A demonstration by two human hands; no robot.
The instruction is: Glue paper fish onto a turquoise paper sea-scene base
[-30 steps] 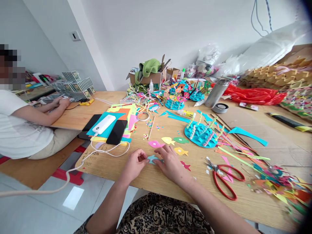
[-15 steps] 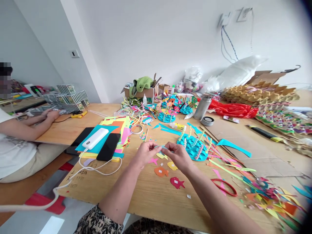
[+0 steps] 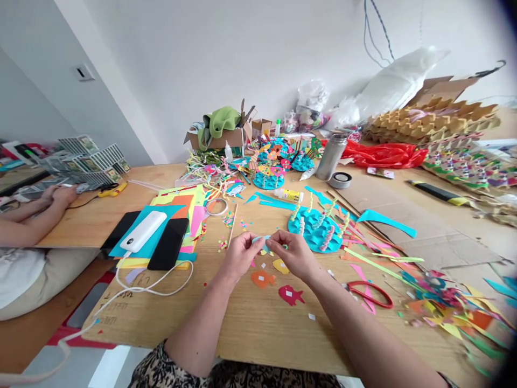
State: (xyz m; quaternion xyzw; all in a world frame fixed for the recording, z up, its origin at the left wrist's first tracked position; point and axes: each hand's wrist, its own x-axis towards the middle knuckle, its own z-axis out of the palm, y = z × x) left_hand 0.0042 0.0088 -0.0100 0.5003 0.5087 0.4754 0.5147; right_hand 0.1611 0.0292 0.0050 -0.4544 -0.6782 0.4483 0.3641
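Thin blue paper [image 3: 265, 245], pinched by fingers [image 3: 247, 241], has left the wooden tabletop [image 3: 246, 328].

A craft workroom, shown by paper scraps [image 3: 436, 285], scissors [image 3: 371, 293], glue [image 3: 291, 195] and stacked egg trays [image 3: 432, 121].

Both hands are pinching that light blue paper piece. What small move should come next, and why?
I'd probably ease the right hand back slightly, with the left hand holding the light blue paper piece, to see its face: the two hands hide much of it, while the orange fish and red fish each bear a white square this piece may lack.
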